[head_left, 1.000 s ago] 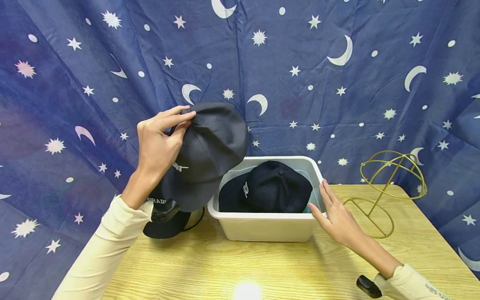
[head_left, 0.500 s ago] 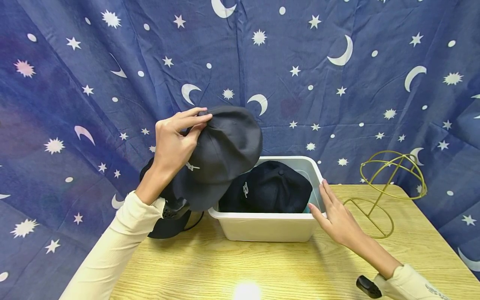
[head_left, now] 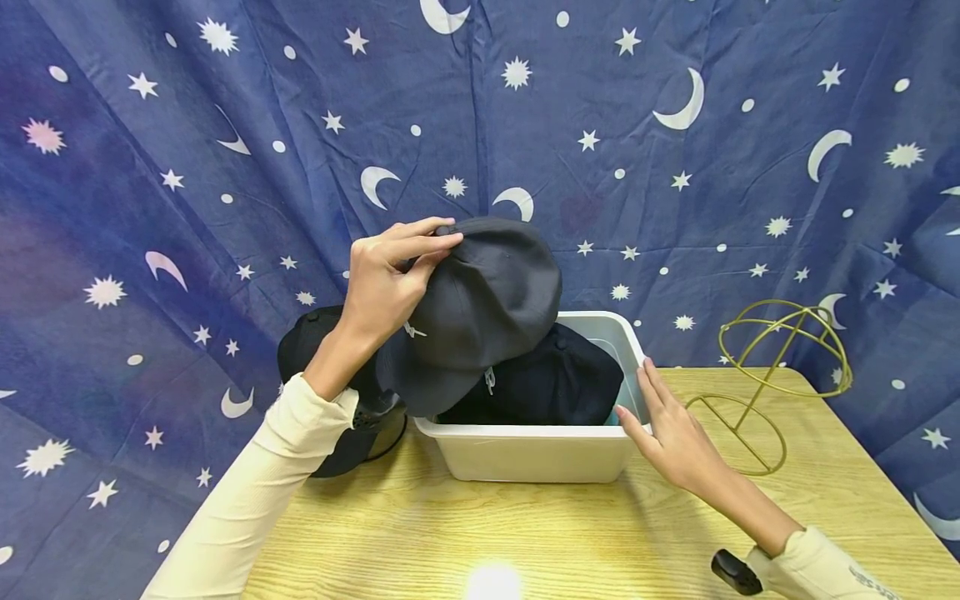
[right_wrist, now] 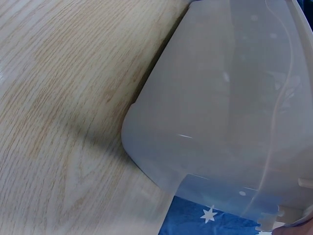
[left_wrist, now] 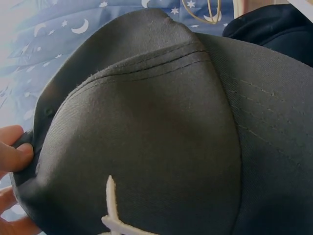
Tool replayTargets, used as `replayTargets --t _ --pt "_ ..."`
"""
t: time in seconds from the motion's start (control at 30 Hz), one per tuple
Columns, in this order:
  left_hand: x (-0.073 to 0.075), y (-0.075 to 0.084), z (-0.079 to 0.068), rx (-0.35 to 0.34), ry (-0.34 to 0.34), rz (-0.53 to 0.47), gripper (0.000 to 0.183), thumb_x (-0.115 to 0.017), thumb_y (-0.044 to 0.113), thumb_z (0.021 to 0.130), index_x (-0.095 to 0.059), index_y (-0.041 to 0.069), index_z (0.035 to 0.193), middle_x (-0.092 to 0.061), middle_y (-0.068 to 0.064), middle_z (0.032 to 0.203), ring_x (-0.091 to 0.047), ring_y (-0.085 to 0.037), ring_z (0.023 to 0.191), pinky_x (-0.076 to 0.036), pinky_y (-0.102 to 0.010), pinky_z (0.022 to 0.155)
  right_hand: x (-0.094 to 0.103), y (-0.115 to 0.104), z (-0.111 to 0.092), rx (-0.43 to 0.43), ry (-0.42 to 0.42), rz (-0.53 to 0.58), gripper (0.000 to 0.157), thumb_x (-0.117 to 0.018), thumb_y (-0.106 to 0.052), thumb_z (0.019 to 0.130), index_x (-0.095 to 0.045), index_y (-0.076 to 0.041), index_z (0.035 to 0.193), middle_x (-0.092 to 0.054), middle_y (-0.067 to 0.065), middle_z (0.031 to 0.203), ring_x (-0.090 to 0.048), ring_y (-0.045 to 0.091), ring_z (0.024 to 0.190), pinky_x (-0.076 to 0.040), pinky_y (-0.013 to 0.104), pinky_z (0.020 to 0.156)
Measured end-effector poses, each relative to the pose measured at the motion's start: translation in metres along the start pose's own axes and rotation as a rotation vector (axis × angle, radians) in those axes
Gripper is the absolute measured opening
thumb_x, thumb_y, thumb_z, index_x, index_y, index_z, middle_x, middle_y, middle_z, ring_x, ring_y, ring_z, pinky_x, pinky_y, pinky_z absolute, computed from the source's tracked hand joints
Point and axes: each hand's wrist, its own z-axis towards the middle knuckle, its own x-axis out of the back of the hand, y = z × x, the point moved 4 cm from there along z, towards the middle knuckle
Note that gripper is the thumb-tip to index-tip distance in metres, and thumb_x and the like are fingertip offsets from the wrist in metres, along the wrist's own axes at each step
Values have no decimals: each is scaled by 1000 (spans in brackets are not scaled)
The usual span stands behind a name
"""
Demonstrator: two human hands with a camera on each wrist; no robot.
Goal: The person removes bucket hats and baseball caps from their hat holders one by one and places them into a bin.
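My left hand [head_left: 382,287] pinches a dark grey baseball cap [head_left: 487,300] at the top of its crown. The cap hangs over the left part of a white plastic bin [head_left: 532,454], brim down and to the left, with white embroidery on its front. In the left wrist view, fingertips [left_wrist: 17,156] hold the fabric of that cap [left_wrist: 142,127]. Inside the bin lies a navy cap [head_left: 577,383] with a white letter, partly covered by the grey one. My right hand [head_left: 678,442] rests on the bin's right rim, fingers straight. The right wrist view shows the bin's outer wall [right_wrist: 210,98].
Left of the bin, a black cap [head_left: 307,337] stands partly hidden behind my left forearm. A gold wire stand [head_left: 767,379] is on the wooden table [head_left: 465,533] to the right. A blue star-and-moon curtain [head_left: 570,108] hangs behind.
My left hand has carried the grey cap rightward, from left of the bin to over its left part, covering more of the navy cap. My right hand has stayed on the rim.
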Motion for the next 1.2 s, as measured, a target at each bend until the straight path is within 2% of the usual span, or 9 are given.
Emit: replayTargets --t 0.27,0.6,0.8,1.03,1.2 --pt "-23 -1 1 -25 -43 -41 15 -71 0 82 -77 7 94 -70 -8 103 -65 -16 97 -50 -25 79 0 1 0 3 4 0 72 -48 -40 97 -24 7 146 -9 14 156 -35 48 128 -38 63 91" --pt "-52 -9 -8 -41 -99 -107 17 -70 -4 81 -77 5 93 -70 -10 102 -65 -19 97 -49 -27 82 0 2 0 1 9 -1 72 -48 -41 97 -25 8 145 -10 14 156 -35 48 128 -37 63 92" --pt "-65 -11 -14 -54 -129 -109 20 -68 -8 81 -77 5 93 -70 -11 103 -65 -19 96 -50 -27 82 -1 2 0 -6 3 -1 72 -48 -41 97 -25 7 145 -10 14 156 -35 48 128 -38 63 91" --pt "-79 -14 -16 -81 -148 -133 22 -67 -11 79 -77 5 91 -71 -10 101 -65 -19 91 -50 -26 75 0 3 0 -11 4 0 72 -48 -41 97 -25 7 145 -10 14 157 -35 48 128 -39 63 89" --pt "-85 -15 -17 -81 -167 -156 24 -66 -13 79 -77 5 91 -71 -10 100 -66 -19 93 -50 -26 79 -1 3 0 -8 6 1 72 -49 -41 97 -25 7 145 -12 15 156 -35 48 128 -39 63 89"
